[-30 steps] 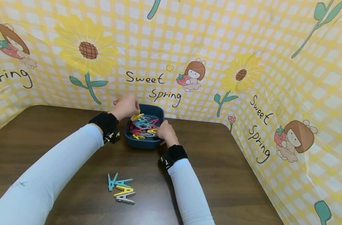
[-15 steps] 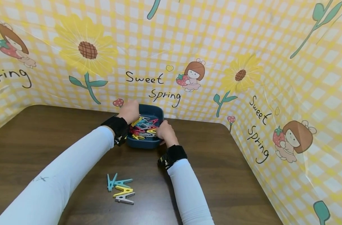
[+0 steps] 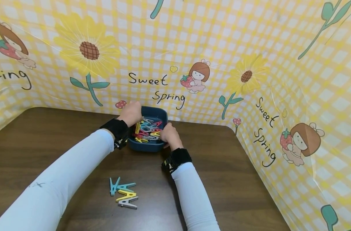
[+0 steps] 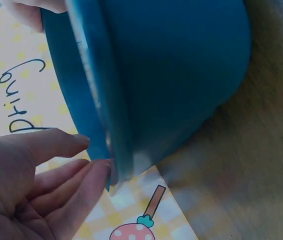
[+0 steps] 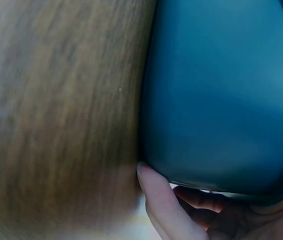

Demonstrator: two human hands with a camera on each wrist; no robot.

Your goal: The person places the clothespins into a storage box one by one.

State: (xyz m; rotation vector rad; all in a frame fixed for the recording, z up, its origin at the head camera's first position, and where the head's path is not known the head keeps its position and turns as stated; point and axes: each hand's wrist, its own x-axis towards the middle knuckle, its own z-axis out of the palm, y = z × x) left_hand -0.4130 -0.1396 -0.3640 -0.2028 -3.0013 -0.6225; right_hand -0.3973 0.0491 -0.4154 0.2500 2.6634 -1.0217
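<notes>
A dark blue bowl (image 3: 147,147) stands at the back of the brown table, filled with several coloured clothes pegs (image 3: 150,130). My left hand (image 3: 131,113) is over the bowl's left rim; in the left wrist view its fingers (image 4: 46,175) lie fairly straight against the rim of the bowl (image 4: 181,75), with no peg between them. A yellow peg (image 3: 137,127) stands on end just below that hand. My right hand (image 3: 169,136) grips the right front rim, its thumb (image 5: 154,200) pressed on the outer wall of the bowl (image 5: 221,100).
A small heap of teal, yellow and grey pegs (image 3: 124,193) lies on the table (image 3: 236,170) near the front, between my forearms. A yellow checked plastic sheet (image 3: 192,38) with sunflowers walls off the back and right side, close behind the bowl.
My left hand, which held a yellow peg above the bowl, has come down to the left rim, and the peg now stands in the bowl. The right hand has kept its hold.
</notes>
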